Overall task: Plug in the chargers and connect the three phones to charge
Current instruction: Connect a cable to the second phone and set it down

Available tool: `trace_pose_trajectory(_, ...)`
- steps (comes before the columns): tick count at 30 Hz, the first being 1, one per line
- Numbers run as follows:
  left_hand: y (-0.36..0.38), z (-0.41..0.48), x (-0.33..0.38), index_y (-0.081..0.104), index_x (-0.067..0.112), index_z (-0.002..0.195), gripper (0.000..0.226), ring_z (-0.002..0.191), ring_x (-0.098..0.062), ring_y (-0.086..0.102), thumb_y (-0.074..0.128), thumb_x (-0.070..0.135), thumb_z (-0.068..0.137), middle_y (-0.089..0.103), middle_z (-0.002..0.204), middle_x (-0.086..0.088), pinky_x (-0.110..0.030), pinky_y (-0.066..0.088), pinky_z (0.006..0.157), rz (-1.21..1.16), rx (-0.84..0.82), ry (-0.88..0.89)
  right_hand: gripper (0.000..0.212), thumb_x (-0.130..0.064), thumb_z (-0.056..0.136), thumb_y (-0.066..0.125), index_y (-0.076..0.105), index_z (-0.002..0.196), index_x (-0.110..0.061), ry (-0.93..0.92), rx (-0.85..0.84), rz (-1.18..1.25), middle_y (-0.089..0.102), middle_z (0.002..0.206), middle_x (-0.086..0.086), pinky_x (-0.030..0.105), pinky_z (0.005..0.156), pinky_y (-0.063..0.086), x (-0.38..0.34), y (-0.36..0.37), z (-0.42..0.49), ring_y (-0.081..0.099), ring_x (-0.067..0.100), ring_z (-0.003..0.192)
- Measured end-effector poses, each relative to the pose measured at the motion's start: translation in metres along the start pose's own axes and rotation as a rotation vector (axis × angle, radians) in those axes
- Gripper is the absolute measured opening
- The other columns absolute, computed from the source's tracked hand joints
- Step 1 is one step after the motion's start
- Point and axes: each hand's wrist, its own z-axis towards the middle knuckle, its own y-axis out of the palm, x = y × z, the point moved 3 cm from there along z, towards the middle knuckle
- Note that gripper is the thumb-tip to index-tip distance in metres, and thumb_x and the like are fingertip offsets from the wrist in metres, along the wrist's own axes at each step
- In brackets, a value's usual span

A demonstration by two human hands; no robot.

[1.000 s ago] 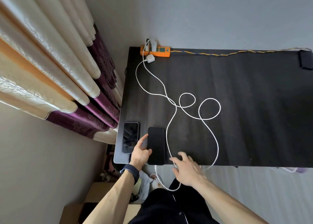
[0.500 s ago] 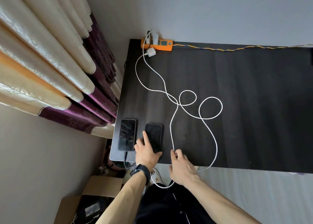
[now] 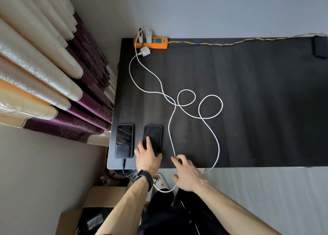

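Observation:
Two dark phones lie side by side at the black table's (image 3: 248,92) near left corner. The left phone (image 3: 124,140) has a dark cable plugged in at its near end. My left hand (image 3: 148,156) rests flat on the near end of the second phone (image 3: 153,137). My right hand (image 3: 186,170) pinches a white cable (image 3: 170,128) at the table's front edge. White cables run in loops back to white chargers (image 3: 145,50) at the orange power strip (image 3: 152,42) in the far left corner. A third phone (image 3: 320,46) lies at the far right.
Cream and purple curtains (image 3: 53,83) hang close to the table's left side. An open cardboard box (image 3: 92,211) sits on the floor below the left corner. A yellow-blue twisted cord (image 3: 230,42) runs along the far edge. A white loop of cable hangs off the front edge.
My left hand has slid onto the second phone's near end and nudged it further onto the table. My right hand moved from lying flat to pinching the white cable.

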Motion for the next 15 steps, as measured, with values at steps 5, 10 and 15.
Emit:
trace_pose_trajectory(5,-0.001,0.002,0.0,0.009,0.018,0.156,0.092,0.136,-0.039,0.023,0.064,0.042,0.086,0.018,0.155,-0.015,-0.044,0.031,0.112,0.026,-0.018,-0.027,0.063,-0.034,0.097,0.049,0.029,0.156,-0.027,-0.002,0.109,0.151,0.034,0.155,-0.006,0.035,0.112,0.035,0.007,-0.014,-0.018,0.044,0.027,0.134)
trace_pose_trajectory(10,-0.008,-0.004,0.032,0.019,0.012,0.154,0.083,0.14,-0.041,0.02,0.06,0.028,0.084,0.017,0.157,-0.021,-0.048,0.024,0.116,0.072,0.058,0.039,0.053,-0.033,0.096,0.052,0.044,0.148,-0.031,0.075,0.332,0.326,0.047,0.147,-0.008,0.03,0.108,0.039,0.044,-0.042,-0.054,0.048,0.019,0.131)
trace_pose_trajectory(15,0.006,-0.04,0.127,0.022,0.011,0.154,0.082,0.14,-0.041,0.024,0.061,0.024,0.083,0.028,0.154,-0.021,-0.047,0.025,0.115,0.066,0.091,0.282,0.047,-0.032,0.094,0.055,0.053,0.141,-0.032,0.102,0.461,0.44,0.054,0.14,-0.009,0.032,0.101,0.05,0.114,-0.074,-0.103,0.054,0.016,0.12)
